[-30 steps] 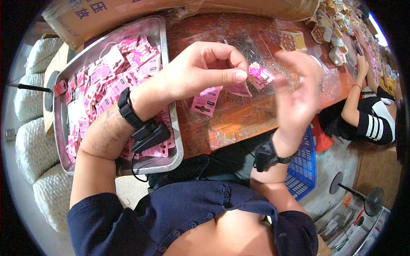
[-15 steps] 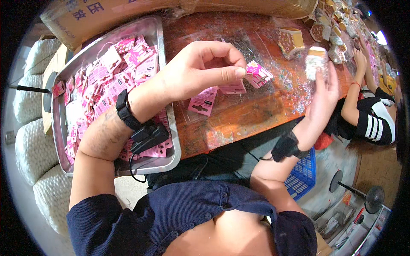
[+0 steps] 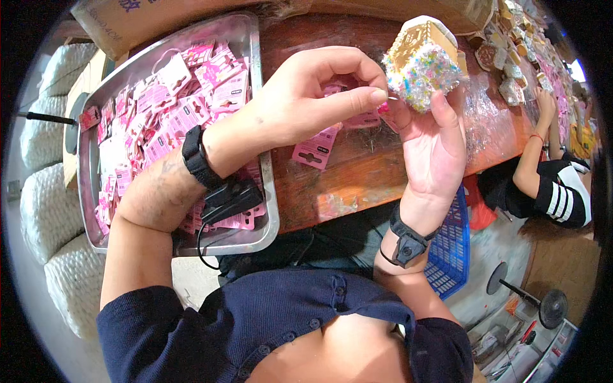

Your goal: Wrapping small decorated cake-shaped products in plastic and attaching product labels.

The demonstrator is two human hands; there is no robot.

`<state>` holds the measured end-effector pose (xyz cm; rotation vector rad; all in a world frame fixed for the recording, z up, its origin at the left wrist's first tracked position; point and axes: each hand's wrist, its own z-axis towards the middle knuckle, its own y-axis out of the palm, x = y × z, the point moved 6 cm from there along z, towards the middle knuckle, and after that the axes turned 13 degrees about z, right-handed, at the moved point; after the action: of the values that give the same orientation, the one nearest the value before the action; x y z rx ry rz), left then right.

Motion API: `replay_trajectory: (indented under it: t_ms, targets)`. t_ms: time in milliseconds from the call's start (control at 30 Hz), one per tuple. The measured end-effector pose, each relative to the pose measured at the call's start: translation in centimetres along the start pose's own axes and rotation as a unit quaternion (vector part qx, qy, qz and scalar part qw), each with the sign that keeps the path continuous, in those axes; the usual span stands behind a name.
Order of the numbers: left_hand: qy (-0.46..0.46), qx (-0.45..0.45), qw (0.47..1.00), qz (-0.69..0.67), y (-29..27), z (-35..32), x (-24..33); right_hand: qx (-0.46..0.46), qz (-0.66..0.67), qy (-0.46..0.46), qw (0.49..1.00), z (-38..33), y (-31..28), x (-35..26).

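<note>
My right hand (image 3: 434, 143) holds up a small house-shaped ornament (image 3: 424, 60), tan like gingerbread, with white edging and a roof side covered in white and coloured sprinkles. Right beside it, my left hand (image 3: 338, 96) has thumb and forefinger pinched together. A tiny pale bit shows at those fingertips, too small to make out. Under my left hand a pink card tag (image 3: 316, 148) with a hanger slot lies on the table, with more pink tags partly hidden behind the fingers.
A metal tray (image 3: 268, 191) heaped with pink tags (image 3: 166, 121) stands at left. Cardboard (image 3: 204, 22) lies along the back of the wooden table (image 3: 306, 201). More ornaments (image 3: 511, 60) pile at far right, near another person's arm (image 3: 533, 153). A blue basket (image 3: 450, 255) sits below the table.
My right hand has come left with the ornament, up to my left fingertips, and the sprinkled side now faces me. The left hand stays pinched, shifted slightly right. The ornament lying at back right is no longer visible there.
</note>
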<state>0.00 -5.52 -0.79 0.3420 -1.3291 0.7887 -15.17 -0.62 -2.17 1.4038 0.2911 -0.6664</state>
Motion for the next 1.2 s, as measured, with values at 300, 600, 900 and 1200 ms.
replay_trajectory:
  t_ms: [300,600,900,1200]
  targets:
    - [0.000,0.039,0.999,0.034,-0.6,-0.2,-0.1,0.003,0.000,-0.023,1.000,-0.3,0.4,0.8]
    - [0.004,0.054,0.998,0.026,-0.6,-0.2,-0.1,0.000,-0.073,-0.086,0.994,-0.7,0.2,0.6]
    - [-0.005,0.057,0.998,0.027,-0.7,-0.1,-0.1,0.002,-0.084,-0.106,0.991,-0.8,0.6,0.4]
    - [-0.038,0.066,0.996,0.050,-0.8,-0.1,-0.4,-0.027,-0.223,-0.282,0.933,-1.8,1.8,-0.2]
